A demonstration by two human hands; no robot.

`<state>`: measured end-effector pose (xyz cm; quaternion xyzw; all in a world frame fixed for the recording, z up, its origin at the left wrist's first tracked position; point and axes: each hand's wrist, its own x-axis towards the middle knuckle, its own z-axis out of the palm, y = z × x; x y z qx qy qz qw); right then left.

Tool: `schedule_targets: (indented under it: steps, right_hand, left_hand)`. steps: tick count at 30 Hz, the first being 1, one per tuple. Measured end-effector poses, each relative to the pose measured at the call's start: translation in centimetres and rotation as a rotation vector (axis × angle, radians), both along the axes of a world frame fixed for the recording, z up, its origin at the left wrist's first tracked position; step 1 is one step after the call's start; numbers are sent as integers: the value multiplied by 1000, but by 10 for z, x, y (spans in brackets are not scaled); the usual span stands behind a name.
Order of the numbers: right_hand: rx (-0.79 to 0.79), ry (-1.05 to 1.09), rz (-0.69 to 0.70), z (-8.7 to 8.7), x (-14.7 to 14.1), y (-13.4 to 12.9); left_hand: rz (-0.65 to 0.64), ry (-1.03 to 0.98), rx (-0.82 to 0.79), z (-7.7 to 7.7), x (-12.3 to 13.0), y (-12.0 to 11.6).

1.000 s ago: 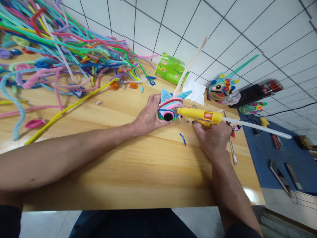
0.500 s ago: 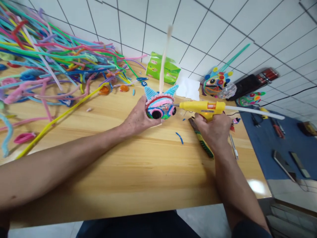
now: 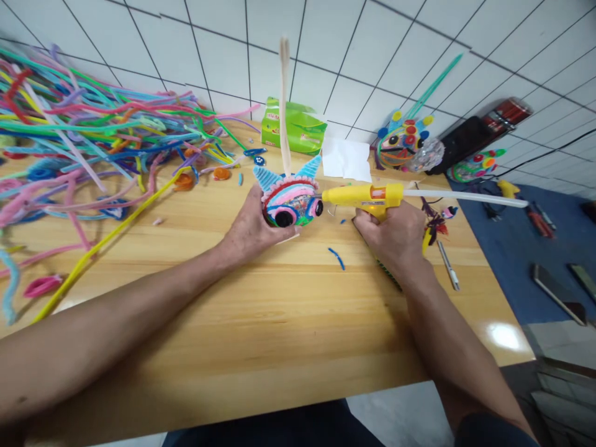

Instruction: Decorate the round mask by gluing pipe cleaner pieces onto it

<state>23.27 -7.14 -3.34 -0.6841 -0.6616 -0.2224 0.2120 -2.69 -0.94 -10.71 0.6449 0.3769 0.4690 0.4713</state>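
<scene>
My left hand (image 3: 254, 223) is closed around the side of a colourful craft mask (image 3: 298, 202) with blue striped ears, black-and-pink eyes and a tall pale strip rising from its top. In my right hand (image 3: 398, 230) is a yellow hot glue gun (image 3: 358, 195), a long white glue stick (image 3: 470, 197) poking out of its back. The gun's nozzle meets the right side of the mask by the eye; whether it touches is too small to tell. Under my right hand lies a green-handled tool (image 3: 388, 273), mostly hidden. A short blue pipe cleaner piece (image 3: 336, 258) lies between my hands.
A heap of pipe cleaners (image 3: 116, 130) covers the table's left back. Behind the mask are a green tissue pack (image 3: 302, 127) and a white sheet (image 3: 347, 158). Another decorated mask (image 3: 403, 146) stands at the back right. A white pen (image 3: 449, 267) lies right of my hand.
The whole view has shifted, so the mask and both hands sit further left in the picture. The glue gun's nozzle stays at the mask's right side. Both holds are unchanged.
</scene>
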Motion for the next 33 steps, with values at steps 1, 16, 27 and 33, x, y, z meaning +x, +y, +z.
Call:
schedule_targets:
  steps: [1, 16, 27, 33]
  right_hand:
    - [-1, -1, 2, 0, 0, 0]
    - [-46, 12, 0, 3, 0, -1]
    - [-55, 47, 20, 4, -3, -2]
    - [-66, 71, 13, 4, -3, -1]
  left_hand:
    - [0, 4, -1, 0, 0, 0]
    - [-32, -21, -3, 1, -1, -1]
    - [-49, -36, 9, 2, 0, -2]
    - [-48, -35, -4, 4, 0, -2]
